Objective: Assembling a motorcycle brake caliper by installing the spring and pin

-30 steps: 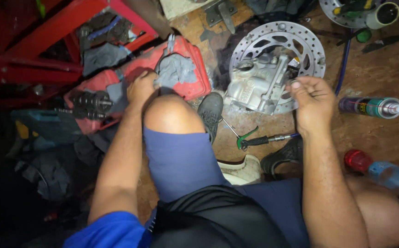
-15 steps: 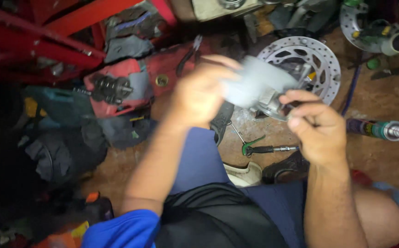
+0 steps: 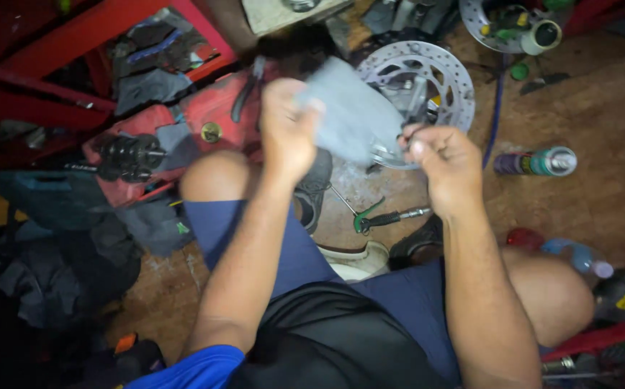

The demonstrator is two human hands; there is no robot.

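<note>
Head view: grey cloth point(image 3: 348, 115) slanting lower-right

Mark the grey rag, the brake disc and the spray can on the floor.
grey rag point(image 3: 345, 108), head view, middle of the cloth.
brake disc point(image 3: 448, 72), head view, drilled ring on its right side.
spray can point(image 3: 536, 162), head view, middle of its body, lying on its side.

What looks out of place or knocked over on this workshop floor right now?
A spray can lies on its side on the floor to the right of the brake disc, and a green-handled tool lies loose between the person's feet. Nothing looks spilled.
</note>
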